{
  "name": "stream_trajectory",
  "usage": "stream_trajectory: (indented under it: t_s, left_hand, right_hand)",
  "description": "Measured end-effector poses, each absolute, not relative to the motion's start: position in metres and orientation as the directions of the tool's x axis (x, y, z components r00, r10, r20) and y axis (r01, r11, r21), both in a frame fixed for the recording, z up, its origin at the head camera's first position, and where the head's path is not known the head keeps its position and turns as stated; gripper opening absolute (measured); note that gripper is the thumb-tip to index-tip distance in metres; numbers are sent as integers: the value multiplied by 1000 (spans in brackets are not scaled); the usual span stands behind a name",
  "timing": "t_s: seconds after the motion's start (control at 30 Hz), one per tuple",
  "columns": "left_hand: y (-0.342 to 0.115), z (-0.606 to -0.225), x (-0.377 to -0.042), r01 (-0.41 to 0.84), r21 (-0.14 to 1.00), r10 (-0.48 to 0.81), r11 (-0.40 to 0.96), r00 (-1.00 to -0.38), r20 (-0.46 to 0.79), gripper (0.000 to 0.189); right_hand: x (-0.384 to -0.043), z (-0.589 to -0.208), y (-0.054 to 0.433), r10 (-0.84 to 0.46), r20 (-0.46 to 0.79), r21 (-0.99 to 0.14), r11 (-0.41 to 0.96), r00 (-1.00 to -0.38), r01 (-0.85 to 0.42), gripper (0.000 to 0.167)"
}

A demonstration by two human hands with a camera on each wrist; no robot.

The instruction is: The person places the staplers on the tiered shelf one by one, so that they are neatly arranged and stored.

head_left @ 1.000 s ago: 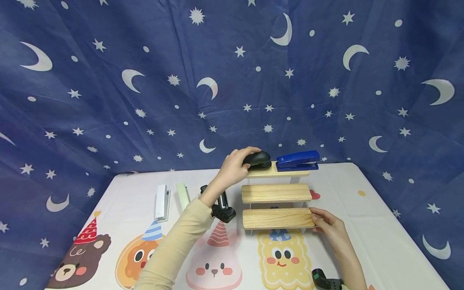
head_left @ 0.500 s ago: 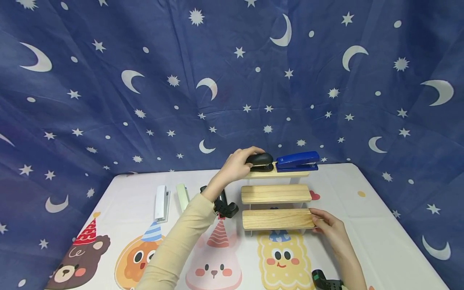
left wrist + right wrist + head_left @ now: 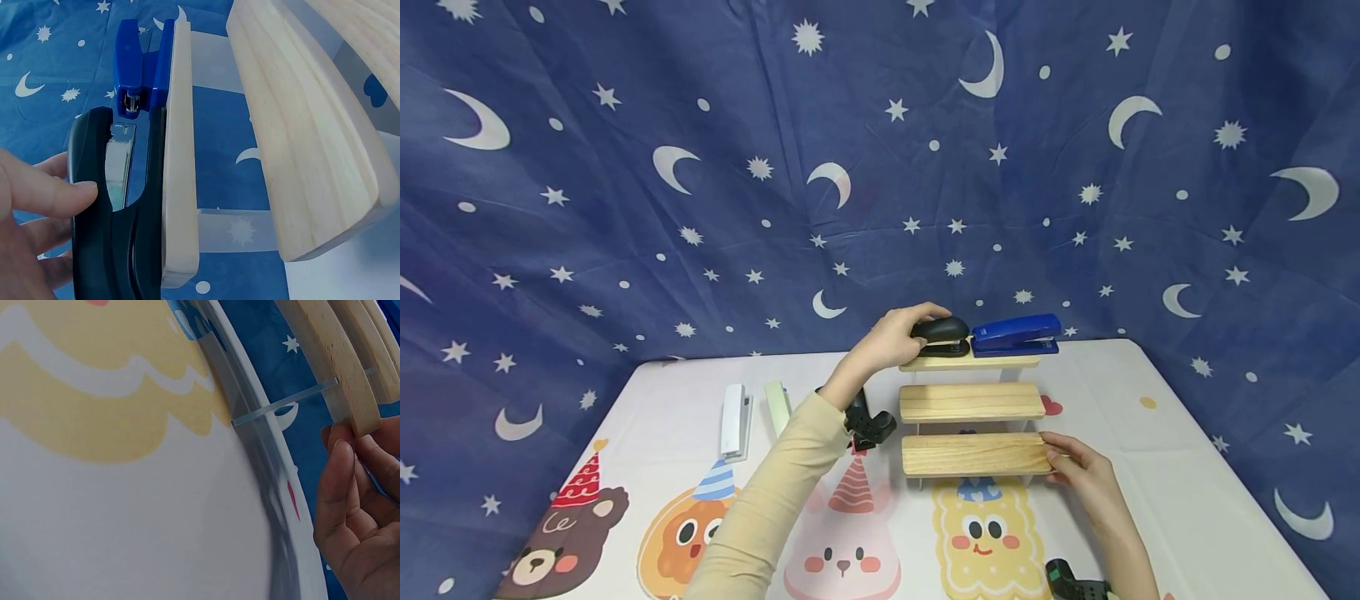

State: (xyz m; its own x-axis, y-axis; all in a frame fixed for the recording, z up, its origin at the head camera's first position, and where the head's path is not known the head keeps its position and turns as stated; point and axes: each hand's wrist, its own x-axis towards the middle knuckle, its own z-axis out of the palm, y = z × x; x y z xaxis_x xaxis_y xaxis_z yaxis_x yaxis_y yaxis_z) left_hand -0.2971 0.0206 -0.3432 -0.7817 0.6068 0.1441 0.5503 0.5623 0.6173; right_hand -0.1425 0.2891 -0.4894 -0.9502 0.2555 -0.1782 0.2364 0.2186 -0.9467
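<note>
On the top step of a three-step wooden rack (image 3: 981, 403) stands a black stapler (image 3: 942, 330), its near end gripped by my left hand (image 3: 891, 335). In the left wrist view the thumb and fingers hold the stapler's upper arm (image 3: 90, 244), and its base lies against the top board (image 3: 180, 187). A blue stapler (image 3: 1017, 333) sits on the same step to the right, its end meeting or very near the black one. My right hand (image 3: 1082, 467) pinches the right end of the lowest board (image 3: 359, 394) between thumb and fingers.
A white stapler (image 3: 735, 421) and a pale green stapler (image 3: 777, 407) lie on the table at left. Another dark object (image 3: 859, 404) is partly hidden behind the left wrist. Clear supports (image 3: 284, 405) carry the boards. A star-printed blue curtain (image 3: 880, 167) hangs behind the table.
My left hand has slid the black stapler a little to the right along the top step, closing the gap to the blue stapler. The right hand has stayed in place.
</note>
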Motion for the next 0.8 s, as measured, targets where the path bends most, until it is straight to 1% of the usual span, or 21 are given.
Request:
stream_trajectory:
  t_s: [0.2, 0.8]
  left_hand:
    - [20, -342, -298, 541, 616, 603, 572, -787, 132, 56]
    - [19, -340, -298, 572, 591, 611, 569, -775, 162, 55]
  right_hand:
    - [-142, -490, 289, 253, -170, -948, 223, -952, 228, 43]
    - [-142, -490, 289, 250, -174, -947, 221, -953, 231, 43]
